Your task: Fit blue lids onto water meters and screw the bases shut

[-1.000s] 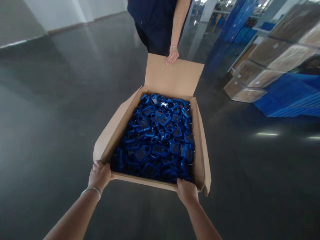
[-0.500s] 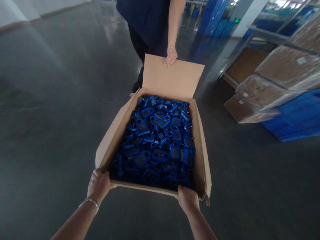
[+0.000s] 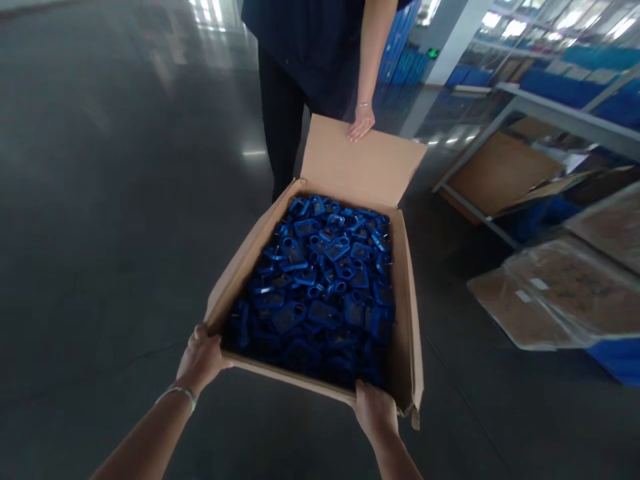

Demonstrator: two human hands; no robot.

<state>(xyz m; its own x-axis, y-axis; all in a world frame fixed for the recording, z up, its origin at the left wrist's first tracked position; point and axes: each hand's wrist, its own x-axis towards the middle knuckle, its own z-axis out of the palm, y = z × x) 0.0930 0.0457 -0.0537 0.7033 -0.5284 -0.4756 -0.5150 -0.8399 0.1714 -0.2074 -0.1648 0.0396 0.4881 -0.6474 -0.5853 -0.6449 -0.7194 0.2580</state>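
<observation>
An open cardboard box (image 3: 407, 300) full of blue plastic parts (image 3: 320, 287) is held above the floor. My left hand (image 3: 201, 360) grips its near left corner, the fingers partly hidden under the box. Near the right corner, my right hand (image 3: 376, 408) is closed on the near edge, its thumb over the rim. The far flap (image 3: 360, 160) stands up. A co-worker's hand (image 3: 361, 123) touches the top of that flap from the far side.
The co-worker in dark clothes (image 3: 305, 53) stands beyond the box. To the right are a metal-framed table (image 3: 575, 110) and wrapped cardboard boxes (image 3: 575, 287), with a blue crate (image 3: 620, 353) below them. A pillar (image 3: 453, 43) rises behind.
The wrapped boxes have shifted lower and to the right in view, and more of the metal-framed table shows. Both my hands keep their hold on the box.
</observation>
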